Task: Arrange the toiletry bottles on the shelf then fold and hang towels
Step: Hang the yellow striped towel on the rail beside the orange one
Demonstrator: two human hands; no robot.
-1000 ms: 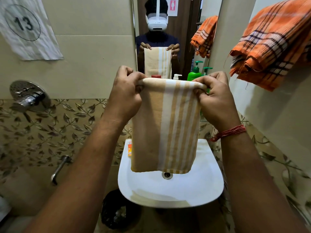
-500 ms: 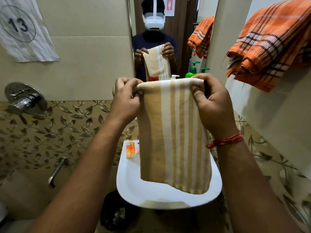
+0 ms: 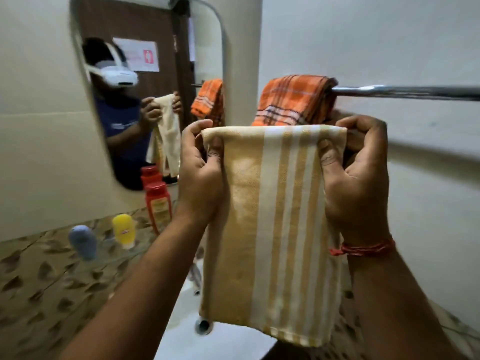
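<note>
Count: two towels, three bottles, one rail. Your left hand (image 3: 200, 172) and right hand (image 3: 355, 175) each pinch a top corner of the folded striped towel (image 3: 272, 229), thumbs in front, fingers curled behind; it hangs between them, below and in front of the towel rail (image 3: 405, 91). The orange checked towel (image 3: 293, 100) drapes over the rail's left end. Red bottle (image 3: 158, 203), yellow bottle (image 3: 123, 229) and grey-blue bottle (image 3: 82, 241) stand lower left, blurred. The sink (image 3: 220, 341) is mostly hidden behind the striped towel.
</note>
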